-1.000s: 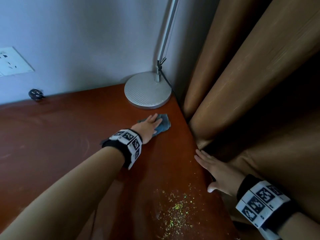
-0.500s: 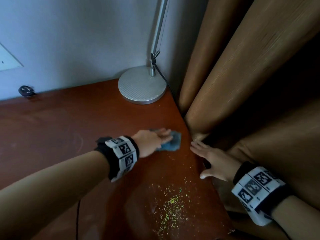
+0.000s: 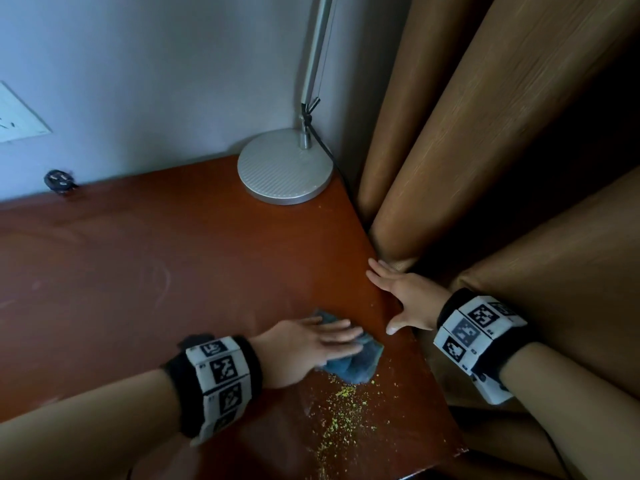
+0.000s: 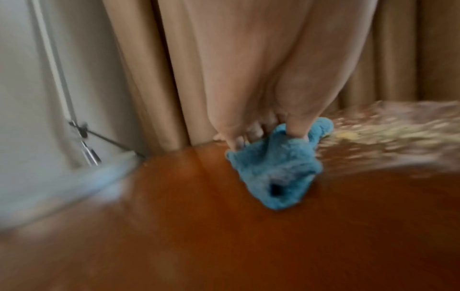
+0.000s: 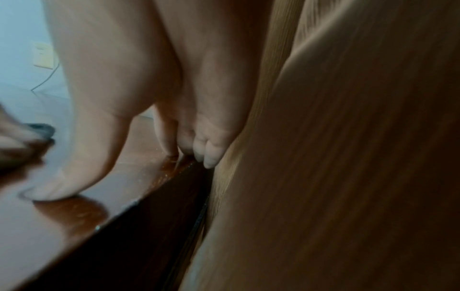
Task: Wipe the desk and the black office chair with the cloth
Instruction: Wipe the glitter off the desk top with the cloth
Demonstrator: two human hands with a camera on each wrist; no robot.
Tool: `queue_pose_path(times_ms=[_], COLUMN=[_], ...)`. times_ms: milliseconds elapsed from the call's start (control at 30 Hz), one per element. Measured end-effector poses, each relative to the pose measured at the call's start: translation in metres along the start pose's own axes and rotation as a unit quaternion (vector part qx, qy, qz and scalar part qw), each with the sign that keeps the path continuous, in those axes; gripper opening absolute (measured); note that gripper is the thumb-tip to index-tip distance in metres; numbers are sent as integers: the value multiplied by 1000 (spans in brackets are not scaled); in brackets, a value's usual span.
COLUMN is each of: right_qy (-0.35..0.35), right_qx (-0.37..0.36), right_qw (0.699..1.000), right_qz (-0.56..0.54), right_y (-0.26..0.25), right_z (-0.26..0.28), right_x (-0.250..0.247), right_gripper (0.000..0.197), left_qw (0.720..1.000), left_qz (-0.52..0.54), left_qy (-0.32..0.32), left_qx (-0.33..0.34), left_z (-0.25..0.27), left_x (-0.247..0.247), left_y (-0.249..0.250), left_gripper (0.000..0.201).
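1. Two hands are in my head view, both on the red-brown desk [image 3: 145, 271] near its right edge.
2. My left hand [image 3: 298, 348] lies flat on the blue cloth [image 3: 349, 365], fingers straight, pressing it to the desktop; in the left wrist view the thumb tucks into a fold.
3. The cloth sits just above the yellow-green crumbs [image 3: 343, 414].
4. My right hand [image 3: 405, 299] rests spread on the desk edge, beside the brown curtain [image 3: 485, 150].
5. The lamp base [image 3: 285, 168] stands in the far corner.
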State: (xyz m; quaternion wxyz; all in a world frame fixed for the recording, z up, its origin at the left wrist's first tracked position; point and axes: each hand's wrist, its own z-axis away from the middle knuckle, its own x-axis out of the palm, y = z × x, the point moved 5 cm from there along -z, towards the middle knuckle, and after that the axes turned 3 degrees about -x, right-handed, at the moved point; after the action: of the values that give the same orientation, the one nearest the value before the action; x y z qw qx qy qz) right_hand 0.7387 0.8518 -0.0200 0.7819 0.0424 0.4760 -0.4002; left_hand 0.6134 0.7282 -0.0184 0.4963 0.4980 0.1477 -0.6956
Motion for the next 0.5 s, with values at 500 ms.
queue_pose_path(times_ms=[500], right_qy=[-8], right_qx=[39], right_qw=[999], right_qz=[-36], right_y=[4], right_z=[19], right_x=[-22], right_gripper=[78], left_qw=[999], left_qz=[9], left_qy=[8], left_qx=[-49], left_z=[-29], left_x=[7], left_y=[55], left_gripper=[74])
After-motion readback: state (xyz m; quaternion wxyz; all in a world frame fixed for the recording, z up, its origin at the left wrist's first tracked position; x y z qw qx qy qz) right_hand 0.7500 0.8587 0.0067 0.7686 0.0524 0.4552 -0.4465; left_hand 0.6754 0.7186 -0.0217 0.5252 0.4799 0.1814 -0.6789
